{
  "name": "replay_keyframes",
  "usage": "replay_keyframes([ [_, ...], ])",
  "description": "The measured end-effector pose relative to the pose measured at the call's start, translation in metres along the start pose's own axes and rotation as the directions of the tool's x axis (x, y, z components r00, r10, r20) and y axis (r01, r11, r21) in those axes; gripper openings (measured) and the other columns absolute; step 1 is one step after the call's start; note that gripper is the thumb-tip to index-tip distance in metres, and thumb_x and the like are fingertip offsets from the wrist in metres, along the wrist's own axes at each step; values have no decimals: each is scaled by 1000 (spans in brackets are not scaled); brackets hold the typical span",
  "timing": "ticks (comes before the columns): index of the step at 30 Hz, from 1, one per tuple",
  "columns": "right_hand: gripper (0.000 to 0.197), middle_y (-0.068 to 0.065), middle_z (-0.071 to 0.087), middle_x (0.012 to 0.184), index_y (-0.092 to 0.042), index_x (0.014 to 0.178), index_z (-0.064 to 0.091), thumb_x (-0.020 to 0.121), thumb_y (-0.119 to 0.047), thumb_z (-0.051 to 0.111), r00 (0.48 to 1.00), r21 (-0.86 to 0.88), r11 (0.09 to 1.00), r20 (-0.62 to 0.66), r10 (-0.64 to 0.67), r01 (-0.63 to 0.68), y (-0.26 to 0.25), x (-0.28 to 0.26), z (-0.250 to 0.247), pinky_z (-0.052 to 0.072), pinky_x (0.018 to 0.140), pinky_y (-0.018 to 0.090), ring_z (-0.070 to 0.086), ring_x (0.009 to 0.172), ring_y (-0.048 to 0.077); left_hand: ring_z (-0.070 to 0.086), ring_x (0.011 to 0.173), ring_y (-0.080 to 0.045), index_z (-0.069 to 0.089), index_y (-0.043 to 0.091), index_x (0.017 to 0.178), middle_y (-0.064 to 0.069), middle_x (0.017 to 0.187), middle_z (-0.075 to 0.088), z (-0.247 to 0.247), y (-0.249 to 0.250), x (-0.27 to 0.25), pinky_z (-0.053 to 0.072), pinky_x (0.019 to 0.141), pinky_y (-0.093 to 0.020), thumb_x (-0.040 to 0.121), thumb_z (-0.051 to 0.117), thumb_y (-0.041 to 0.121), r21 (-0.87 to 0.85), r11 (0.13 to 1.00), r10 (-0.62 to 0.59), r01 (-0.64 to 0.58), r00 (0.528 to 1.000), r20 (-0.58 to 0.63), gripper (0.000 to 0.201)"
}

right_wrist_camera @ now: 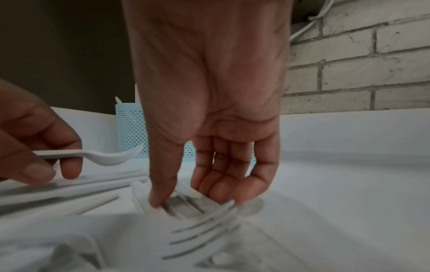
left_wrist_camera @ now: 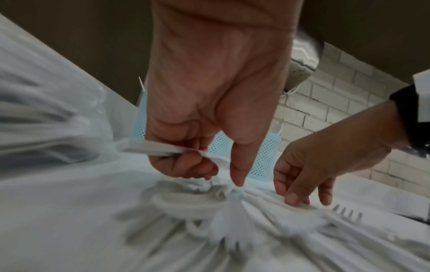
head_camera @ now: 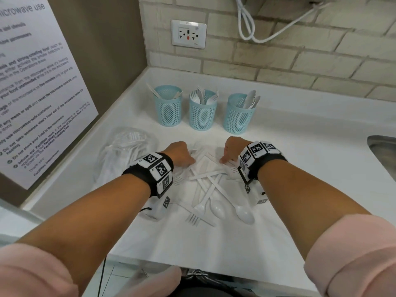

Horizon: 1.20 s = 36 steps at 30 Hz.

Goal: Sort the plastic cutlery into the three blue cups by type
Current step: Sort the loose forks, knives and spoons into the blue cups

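Three pale blue perforated plastic cups standing in a row at the back of the white tabletop (head_camera: 300, 159): left cup (head_camera: 168, 106) with what look like knives, middle cup (head_camera: 203, 110) with forks, right cup (head_camera: 239, 114) with spoons, so sorting judged partly done. Loose heap of white plastic cutlery (head_camera: 211, 187) lying crossed on the tabletop in front of the cups, between both wrists; clear plastic bag (head_camera: 126, 151) with more pieces just to the left. Left hand (left_wrist_camera: 204, 114) curled round a white plastic spoon (right_wrist_camera: 102, 156), handle gripped in the fingers, bowl projecting toward the right; thumb pointed down onto the heap, probably to steady it while the held piece is kept clear. Right hand (right_wrist_camera: 209, 119) lowered onto the heap's right edge, thumb and fingertips closing on a white plastic fork (right_wrist_camera: 204, 230) lying flat with tines toward the camera; pinch not seen as complete, fork not lifted. Fork directly beneath the right hand, touching it; spoon inside the left hand, raised above the heap. Tangled handles judged likely to drag neighbours on lifting.
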State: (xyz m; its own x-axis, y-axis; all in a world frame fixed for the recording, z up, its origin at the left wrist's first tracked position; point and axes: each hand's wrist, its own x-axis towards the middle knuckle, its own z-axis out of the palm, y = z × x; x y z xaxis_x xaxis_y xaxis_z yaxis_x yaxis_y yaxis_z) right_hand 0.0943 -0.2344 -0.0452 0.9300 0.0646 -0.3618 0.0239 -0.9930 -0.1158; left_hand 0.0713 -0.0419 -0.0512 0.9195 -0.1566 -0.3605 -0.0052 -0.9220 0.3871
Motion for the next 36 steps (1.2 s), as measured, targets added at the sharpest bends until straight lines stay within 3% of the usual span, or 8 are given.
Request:
replay_keyframes([
  [8,21,3,53,77,-10,77,50,77,-23,66,996,49,996,-50,70,-68,-8,-17,6,40,57,24,54,76,22,59,104,-28,62,-2,106,-15,110,64,5,-1,0,43,79,-28,83,66,39,-63,997,-46,43,998,-44,47],
  [13,34,1,39,61,-15,60,35,78,-16,64,999,99,995,-38,29,-25,-19,-13,8,30,49,22,43,63,21,59,105,-27,59,-1,108,-13,110,64,10,1,-3,45,83,-30,77,73,41,-84,996,-44,38,997,-62,55],
  [16,38,0,37,61,-15,58,32,81,-17,62,1000,79,997,-17,-9,11,-19,-15,8,28,48,22,38,58,18,60,100,-26,58,5,83,-12,102,65,7,2,-3,44,77,-28,76,74,38,-97,994,-46,42,998,-36,38],
  [21,37,0,40,67,-14,59,31,90,-23,50,998,80,996,-36,-45,48,-16,-15,2,34,61,27,44,78,23,40,51,-16,41,12,60,-3,58,43,-3,1,-6,30,48,-23,83,69,32,-335,938,-87,84,996,6,42],
  [25,26,7,61,87,-16,64,39,88,-14,51,993,239,966,-86,-79,98,-14,-16,-9,39,67,28,50,83,22,35,54,-13,42,12,61,-3,63,40,-14,3,-9,28,51,-23,91,58,36,-327,944,-56,54,998,2,41],
  [28,6,9,58,93,-11,93,51,92,-11,45,992,424,898,-100,-78,114,-16,-17,-18,41,65,27,50,81,22,44,65,-17,55,6,74,-7,77,51,-18,4,-10,34,62,-25,95,50,34,-352,936,-3,1,1000,-6,35],
  [32,7,10,60,86,-11,95,47,97,-17,45,993,632,767,-95,-71,116,-18,-23,-28,44,59,24,55,65,17,53,75,-22,54,6,84,-8,79,57,-13,5,-8,43,85,-32,98,44,27,-567,823,44,-33,999,5,27],
  [36,14,6,73,99,-11,88,52,95,-24,52,991,578,806,-103,-89,132,-13,-20,-35,42,62,21,59,78,13,58,66,-20,48,4,95,-8,77,54,-12,14,-8,50,66,-33,100,42,20,-824,565,57,-48,998,-19,18],
])
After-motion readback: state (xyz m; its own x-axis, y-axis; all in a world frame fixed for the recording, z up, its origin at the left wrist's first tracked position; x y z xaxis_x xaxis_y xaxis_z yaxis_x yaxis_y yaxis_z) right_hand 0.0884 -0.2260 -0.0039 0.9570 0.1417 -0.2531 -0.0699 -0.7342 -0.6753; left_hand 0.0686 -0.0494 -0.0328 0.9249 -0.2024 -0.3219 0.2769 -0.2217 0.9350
